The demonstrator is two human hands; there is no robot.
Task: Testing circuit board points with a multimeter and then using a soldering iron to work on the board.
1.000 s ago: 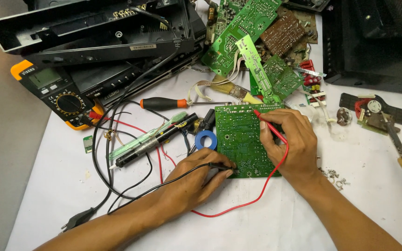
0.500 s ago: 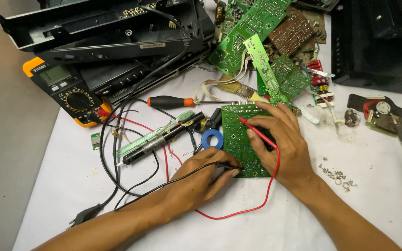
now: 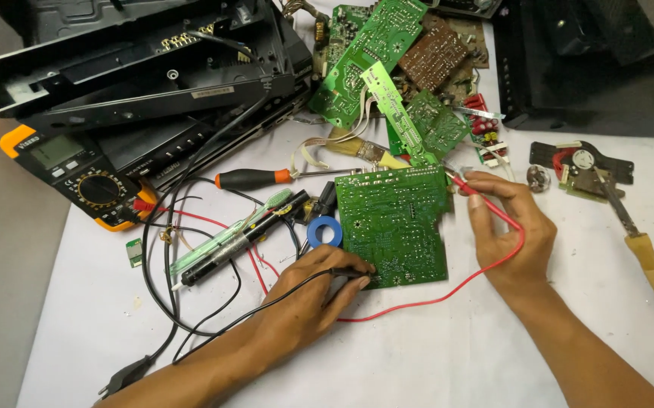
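Probing step in hand, by the look: both meter leads on one green circuit board (image 3: 393,227), solder side up, lying flat on white cloth (image 3: 433,355) at centre.

Left hand (image 3: 308,298) closed round black probe (image 3: 350,275), tip down on near edge of board. Right hand (image 3: 510,227) pinching red probe (image 3: 469,185) betw. thumb and fingers, tip at far right corner of board, just off or on the edge; can't tell contact. Red lead (image 3: 448,295) looping near side of board, running left towards multimeter (image 3: 77,177), far left, yellow-rimmed, dial w/ screen facing up.

Next move, as a judgement: calls for steady tips on two small pads w/o slipping onto neighbours, plus a glance left to the meter screen; board unclamped, so light pressure only.

Count:
- probes: 2 (1 black, 1 red)
- multimeter: 1
- board under test: 1; more green/brown boards piled far centre (image 3: 387,68), approx. 4–5, overlap hides exact no.
- orange-handled screwdriver (image 3: 255,178): 1, left of board
- blue tape roll (image 3: 325,231): 1, touching board's left edge
- soldering iron (image 3: 648,257): 1, far right, well apart
- black casing (image 3: 138,75): 1 stack, far left
- mains plug (image 3: 127,374): 1, near left
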